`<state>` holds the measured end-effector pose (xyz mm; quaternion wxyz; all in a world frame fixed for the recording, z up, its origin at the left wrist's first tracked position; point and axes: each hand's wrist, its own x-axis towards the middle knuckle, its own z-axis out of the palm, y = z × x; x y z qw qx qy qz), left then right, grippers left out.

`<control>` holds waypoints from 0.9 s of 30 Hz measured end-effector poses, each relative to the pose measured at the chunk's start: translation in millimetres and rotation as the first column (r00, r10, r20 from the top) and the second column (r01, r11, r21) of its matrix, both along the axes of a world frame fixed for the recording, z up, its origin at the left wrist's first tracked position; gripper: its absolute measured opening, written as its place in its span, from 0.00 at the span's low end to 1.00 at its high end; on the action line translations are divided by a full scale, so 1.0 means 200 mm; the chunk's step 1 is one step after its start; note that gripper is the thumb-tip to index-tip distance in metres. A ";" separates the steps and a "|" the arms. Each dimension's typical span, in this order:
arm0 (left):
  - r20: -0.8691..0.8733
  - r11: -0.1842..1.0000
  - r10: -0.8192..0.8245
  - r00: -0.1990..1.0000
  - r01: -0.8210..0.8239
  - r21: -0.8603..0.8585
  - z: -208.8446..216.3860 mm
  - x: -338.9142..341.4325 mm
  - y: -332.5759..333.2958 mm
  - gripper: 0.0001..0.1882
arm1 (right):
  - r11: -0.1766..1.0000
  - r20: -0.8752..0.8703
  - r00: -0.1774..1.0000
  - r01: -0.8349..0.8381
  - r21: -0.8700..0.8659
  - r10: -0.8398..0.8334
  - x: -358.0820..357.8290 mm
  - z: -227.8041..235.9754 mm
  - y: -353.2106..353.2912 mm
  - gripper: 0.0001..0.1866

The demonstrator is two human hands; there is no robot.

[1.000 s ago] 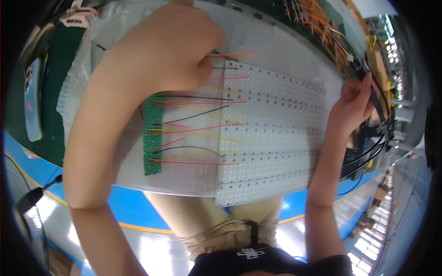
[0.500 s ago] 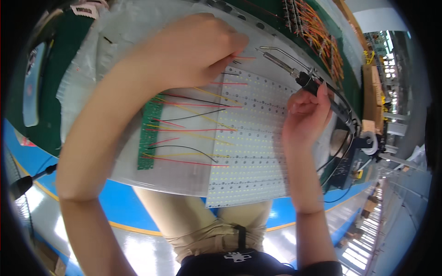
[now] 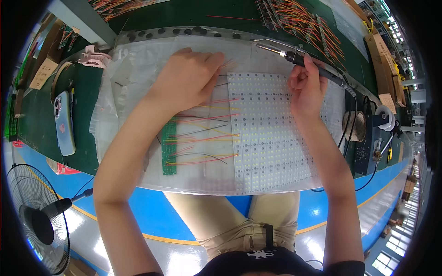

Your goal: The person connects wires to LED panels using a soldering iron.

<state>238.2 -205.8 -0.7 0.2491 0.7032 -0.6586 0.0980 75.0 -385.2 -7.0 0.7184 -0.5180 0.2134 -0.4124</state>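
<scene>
Orange wire [image 3: 229,64] is emerging from the left hand [image 3: 195,76], pinching narrowly near the white panel [image 3: 271,133]; the right hand [image 3: 307,89] is gripping a soldering iron [image 3: 295,58] by its handle, presumably avoiding heat.

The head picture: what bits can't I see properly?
All in the head view:
Green board: upper end hidden by the left forearm.
White panel: part hidden by the right forearm.
What the left hand has at its fingertips: too small and blurred to tell.
Orange wires, upper left: cut off by the top edge.
</scene>
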 end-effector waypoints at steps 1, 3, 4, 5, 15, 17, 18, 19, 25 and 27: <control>-0.001 1.000 -0.002 1.000 0.002 0.000 0.01 0.00 0.01 0.04 | 0.999 0.001 0.999 0.038 -0.006 -0.038 0.00 0.00 0.00 0.07; 0.004 0.999 0.011 1.000 -0.012 0.042 0.05 0.00 0.06 0.04 | 0.997 0.002 0.997 0.080 -0.011 -0.080 0.01 0.01 -0.02 0.07; 0.004 0.999 0.006 1.000 -0.006 0.041 0.07 0.02 0.08 0.04 | 0.997 0.031 0.997 0.073 -0.040 -0.072 0.01 0.01 -0.04 0.07; 0.027 0.993 0.053 0.998 -0.056 0.106 0.08 0.04 0.10 0.04 | 0.995 0.061 0.996 0.066 -0.070 -0.062 0.01 0.01 -0.05 0.07; 0.312 0.982 0.188 0.931 -0.179 -0.057 0.22 -0.13 0.11 0.24 | 0.979 0.199 0.964 0.195 -0.064 -0.179 -0.27 0.25 -0.29 0.12; 0.137 0.983 -0.137 0.981 0.118 0.139 0.20 -0.26 0.10 0.28 | 0.969 0.200 0.957 0.229 -0.089 -0.208 -0.32 0.23 -0.33 0.11; 0.029 0.942 -0.298 0.954 0.289 0.169 0.18 -0.33 0.11 0.30 | 0.961 0.206 0.951 0.257 -0.101 -0.232 -0.34 0.21 -0.33 0.11; -0.086 0.872 -0.448 0.890 0.456 0.178 0.15 -0.39 0.12 0.31 | 0.951 0.208 0.943 0.286 -0.114 -0.259 -0.35 0.20 -0.34 0.11; 0.050 0.813 -0.515 0.855 0.470 0.344 0.06 -0.53 0.13 0.32 | 0.940 0.206 0.938 0.310 -0.140 -0.279 -0.37 0.21 -0.35 0.11; 0.001 0.803 -0.503 0.865 0.466 0.372 0.08 -0.49 0.12 0.32 | 0.936 0.215 0.935 0.316 -0.154 -0.281 -0.39 0.23 -0.36 0.11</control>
